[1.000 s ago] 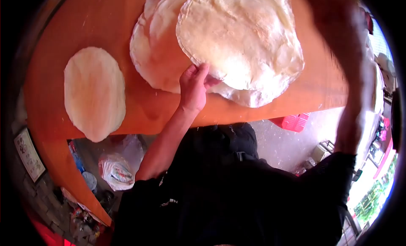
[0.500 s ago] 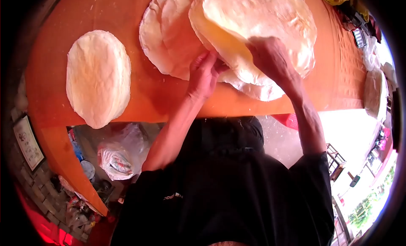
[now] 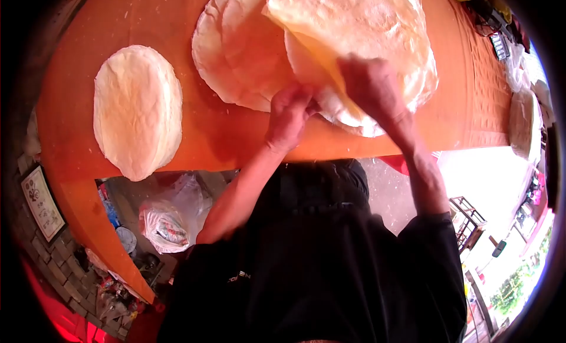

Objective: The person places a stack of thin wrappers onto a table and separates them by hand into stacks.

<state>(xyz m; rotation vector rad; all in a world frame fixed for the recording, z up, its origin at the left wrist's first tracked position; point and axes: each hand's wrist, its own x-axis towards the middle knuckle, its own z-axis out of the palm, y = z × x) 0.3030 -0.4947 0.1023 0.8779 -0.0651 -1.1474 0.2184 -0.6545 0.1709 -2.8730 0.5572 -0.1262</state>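
Observation:
Large thin sheets of pale flatbread [image 3: 359, 18] lie piled at the top centre of an orange table [image 3: 200, 125]. My left hand [image 3: 290, 116] is closed at the near edge of the pile, its fingertips pinching a sheet's edge. To its right, my right hand [image 3: 374, 86] is closed on the lifted edge of the top sheet, which is folded up and lets yellowish light through. Overlapping sheets [image 3: 247, 60] lie left of the fold. A separate oval stack of flatbread [image 3: 137, 113] rests at the table's left side.
Under the table's near edge are a plastic bag with a white bundle [image 3: 165, 228] and a red crate [image 3: 396, 162]. A framed picture [image 3: 42, 202] is at the far left. Plastic-wrapped bread [image 3: 523, 125] and a metal rack [image 3: 466, 223] are on the right.
My right hand came down from the upper right and took hold of the sheet's edge, which is now raised and folded. My left hand has shifted slightly right, still at the near edge.

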